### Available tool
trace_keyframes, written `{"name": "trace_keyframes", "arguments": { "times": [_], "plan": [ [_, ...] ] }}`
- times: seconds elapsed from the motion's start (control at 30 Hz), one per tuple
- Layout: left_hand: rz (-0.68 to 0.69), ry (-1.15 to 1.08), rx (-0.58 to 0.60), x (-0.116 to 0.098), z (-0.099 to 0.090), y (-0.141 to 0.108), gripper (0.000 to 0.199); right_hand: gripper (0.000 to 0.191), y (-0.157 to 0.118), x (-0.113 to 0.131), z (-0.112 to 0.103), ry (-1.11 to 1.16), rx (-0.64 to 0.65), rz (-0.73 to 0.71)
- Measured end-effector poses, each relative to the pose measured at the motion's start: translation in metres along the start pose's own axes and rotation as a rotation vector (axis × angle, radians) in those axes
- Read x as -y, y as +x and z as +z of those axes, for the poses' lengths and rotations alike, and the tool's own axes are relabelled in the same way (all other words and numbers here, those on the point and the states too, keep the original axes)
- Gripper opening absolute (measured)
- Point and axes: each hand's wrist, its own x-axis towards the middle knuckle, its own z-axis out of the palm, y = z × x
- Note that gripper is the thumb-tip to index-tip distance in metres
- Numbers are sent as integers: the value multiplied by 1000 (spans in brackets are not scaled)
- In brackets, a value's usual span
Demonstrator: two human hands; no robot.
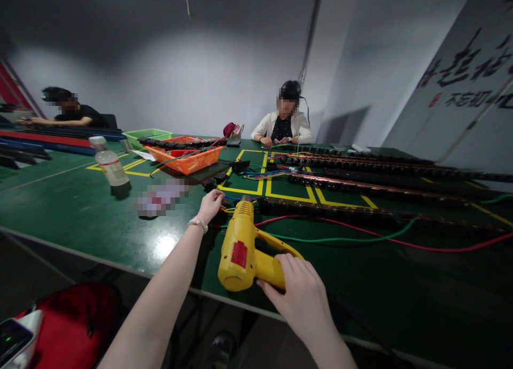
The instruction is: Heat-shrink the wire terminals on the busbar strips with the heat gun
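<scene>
My right hand [301,293] is wrapped round the handle of a yellow heat gun [239,251], whose nozzle points away from me over the table. Just left of the nozzle, my left hand [211,206] pinches the ends of some thin coloured wires [229,209]. These wires lead toward a long dark strip [320,211] that runs off to the right; the heat gun hides part of them. A red wire [352,227] and a green wire [340,239] trail across the table beside the strip.
The green table [401,283] carries more long strips [360,184] farther back. An orange basket [188,163], a green basket [154,133] and a plastic bottle [110,166] stand on the left. One person [282,125] sits opposite, another [76,112] at far left.
</scene>
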Motion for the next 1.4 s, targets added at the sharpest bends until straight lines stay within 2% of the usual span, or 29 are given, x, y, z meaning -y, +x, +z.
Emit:
{"name": "trace_keyframes", "arguments": {
  "times": [0.13, 0.37, 0.57, 0.8, 1.0, 1.23, 1.4],
  "plan": [
    [11, -14, 7, 5, -1, 2, 12, 32, 6, 8, 4, 12, 31, -2],
    [141, 126, -46, 10, -7, 6, 21, 28, 18, 28, 13, 48, 76, -39],
    [134, 25, 25, 15, -11, 11, 31, 30, 25, 32, 16, 71, 133, -77],
    [134, -19, 57, 13, -14, 9, 33, 32, 22, 27, 16, 123, 122, -82],
    [192, 74, -24, 12, -10, 4, 26, 41, 15, 14, 12, 130, 79, -66],
    [100, -67, 10, 7, -4, -2, 33, 42, 4, -8, -2, 121, 61, -27],
    [75, -62, 18, 4, -4, -4, 30, 43, -1, -14, -8, 114, 65, -9]
  ]
}}
